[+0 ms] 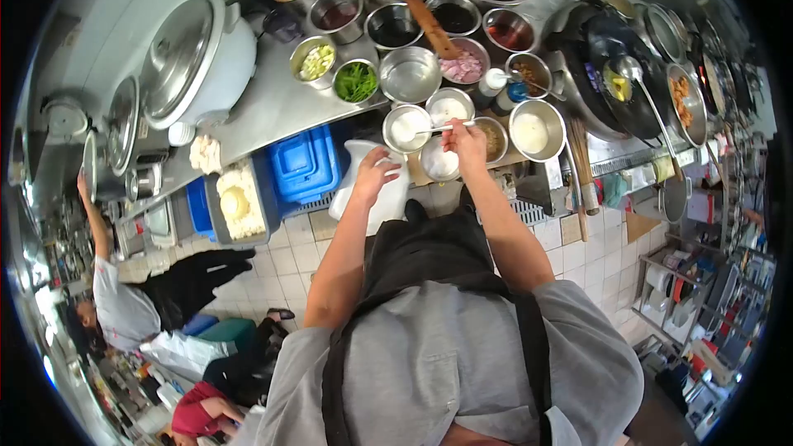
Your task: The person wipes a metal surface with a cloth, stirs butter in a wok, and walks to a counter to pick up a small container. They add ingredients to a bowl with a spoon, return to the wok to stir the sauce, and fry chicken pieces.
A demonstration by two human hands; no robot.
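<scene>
My right hand [467, 145] is closed around the handle of a small white spoon [444, 128]. The spoon's other end reaches left over a metal bowl of white powder [407, 127]. Two more bowls of white contents, an upper one [450, 106] and a lower one [439, 158], sit close to this hand, with a bowl of brown grains [493, 139] just to its right. My left hand [378, 175] is held with its fingers apart and curved, nothing in it, above a translucent white container [372, 198].
A wok [628, 99] with a ladle stands at the right. Bowls of chopped greens [355, 81] and pink pieces [464, 62] fill the counter. A blue tub [304, 163] and a rice container [239, 202] are at the left. Other people stand at the far left and lower left.
</scene>
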